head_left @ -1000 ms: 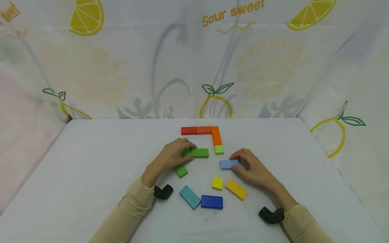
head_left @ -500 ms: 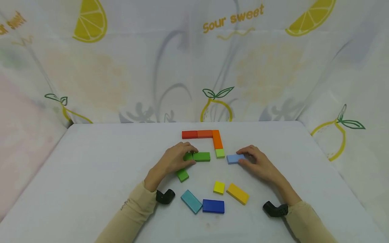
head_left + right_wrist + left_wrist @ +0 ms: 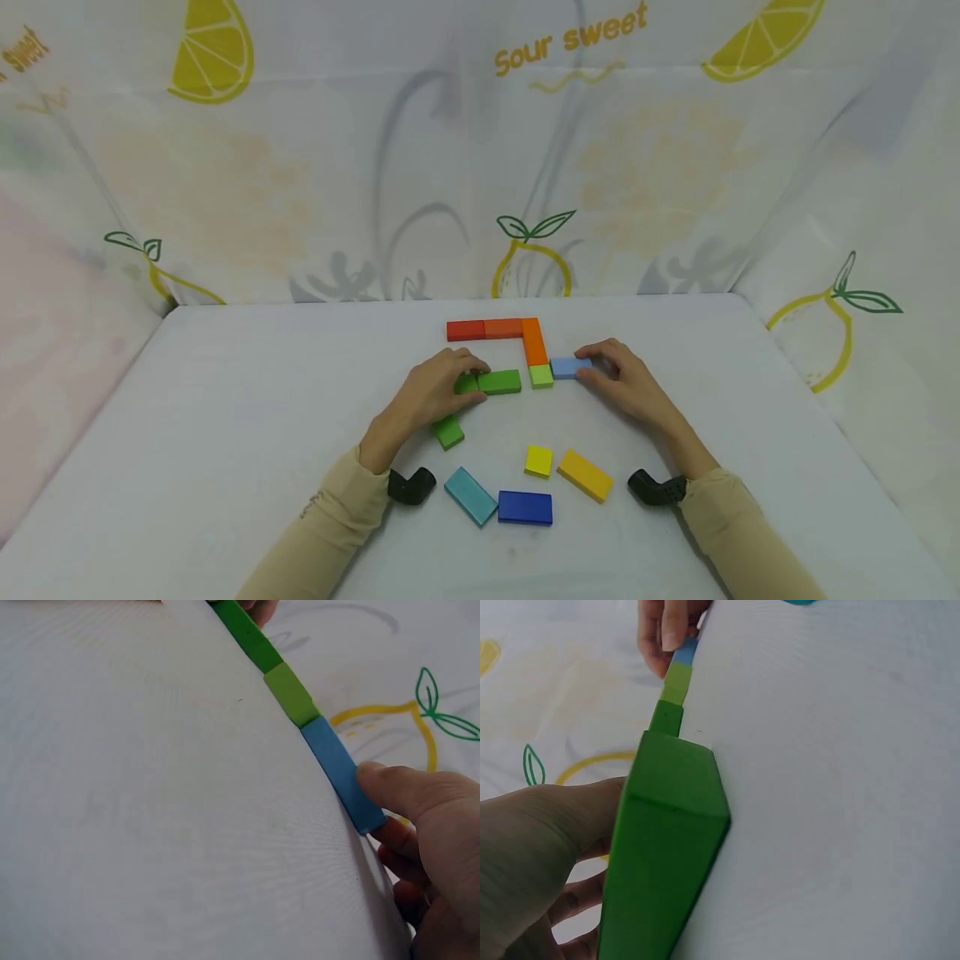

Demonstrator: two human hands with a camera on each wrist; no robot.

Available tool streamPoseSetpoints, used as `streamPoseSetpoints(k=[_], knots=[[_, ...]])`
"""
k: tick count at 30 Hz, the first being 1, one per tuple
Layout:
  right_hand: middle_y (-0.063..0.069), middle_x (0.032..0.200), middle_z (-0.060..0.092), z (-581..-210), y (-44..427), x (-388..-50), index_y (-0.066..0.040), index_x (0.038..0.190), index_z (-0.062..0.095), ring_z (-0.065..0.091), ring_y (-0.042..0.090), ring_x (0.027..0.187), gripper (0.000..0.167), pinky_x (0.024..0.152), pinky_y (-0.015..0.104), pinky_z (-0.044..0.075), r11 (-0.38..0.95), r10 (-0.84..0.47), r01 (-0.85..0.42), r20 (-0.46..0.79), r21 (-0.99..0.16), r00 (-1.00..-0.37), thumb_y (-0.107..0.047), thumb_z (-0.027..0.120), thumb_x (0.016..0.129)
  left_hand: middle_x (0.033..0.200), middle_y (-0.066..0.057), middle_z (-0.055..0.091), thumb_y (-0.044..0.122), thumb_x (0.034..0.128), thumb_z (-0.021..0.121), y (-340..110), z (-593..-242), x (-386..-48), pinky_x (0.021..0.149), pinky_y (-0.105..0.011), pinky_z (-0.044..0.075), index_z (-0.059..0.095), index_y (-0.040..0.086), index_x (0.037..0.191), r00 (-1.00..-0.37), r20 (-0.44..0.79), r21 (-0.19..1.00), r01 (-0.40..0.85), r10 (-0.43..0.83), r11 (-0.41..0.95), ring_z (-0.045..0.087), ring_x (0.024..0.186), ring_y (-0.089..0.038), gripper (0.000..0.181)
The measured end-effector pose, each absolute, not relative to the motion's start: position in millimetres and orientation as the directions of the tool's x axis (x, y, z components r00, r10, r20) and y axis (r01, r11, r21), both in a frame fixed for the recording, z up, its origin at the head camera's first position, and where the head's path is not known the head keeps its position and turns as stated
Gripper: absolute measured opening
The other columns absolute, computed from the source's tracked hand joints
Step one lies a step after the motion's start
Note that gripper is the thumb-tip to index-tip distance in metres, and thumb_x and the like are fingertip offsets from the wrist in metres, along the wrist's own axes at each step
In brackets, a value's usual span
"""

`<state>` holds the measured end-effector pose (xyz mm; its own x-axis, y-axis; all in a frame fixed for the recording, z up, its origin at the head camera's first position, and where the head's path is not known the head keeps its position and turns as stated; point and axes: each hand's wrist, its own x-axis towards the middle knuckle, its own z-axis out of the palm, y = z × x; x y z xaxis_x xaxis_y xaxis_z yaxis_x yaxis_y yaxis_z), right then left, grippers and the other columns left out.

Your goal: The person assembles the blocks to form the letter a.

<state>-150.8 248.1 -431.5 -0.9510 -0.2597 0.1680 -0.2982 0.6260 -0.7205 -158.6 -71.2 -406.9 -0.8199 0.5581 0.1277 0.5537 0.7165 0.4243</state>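
My right hand (image 3: 633, 385) pinches a light blue block (image 3: 570, 368) between thumb and fingers. The block's left end meets the right side of a small lime block (image 3: 541, 377). My left hand (image 3: 427, 390) grips a green block (image 3: 467, 383) that its fingers partly hide. Against that block's right end lies another green block (image 3: 500, 382), a little short of the lime one. A further green block (image 3: 448, 432) lies tilted just below the left hand and looms large in the left wrist view. In the right wrist view, the right thumb rests on the blue block (image 3: 341, 772).
Red (image 3: 465, 331), orange-red (image 3: 503, 328) and orange (image 3: 534, 342) blocks form a corner behind, ending at the lime block. Nearer lie teal (image 3: 471, 497), dark blue (image 3: 525, 507), yellow (image 3: 538, 461) and amber (image 3: 585, 476) blocks. Black devices (image 3: 412, 486) sit at both wrists.
My right hand has carried the light blue block away from me, to the lime block's right side. My left hand stays around its green block; the green block beside it has turned slightly.
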Motion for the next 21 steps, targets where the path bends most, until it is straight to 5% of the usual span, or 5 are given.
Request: streamPoseSetpoints(k=[21], knots=[[0.010, 0.124, 0.055, -428.9, 245.6, -146.7, -0.011, 0.125, 0.059, 0.046, 0.028, 0.121, 0.034, 0.102, 0.053, 0.037, 0.616, -0.301, -0.318, 0.158, -0.721, -0.941, -0.017, 0.062, 0.091, 0.108, -0.006, 0.063, 0.022, 0.0813, 0.075, -61.7, -409.4, -158.5, 0.088, -0.034, 0.049, 0.068, 0.010, 0.114, -0.818, 0.176, 0.479, 0.557, 0.548, 0.678, 0.058, 0.096, -0.020, 0.036]])
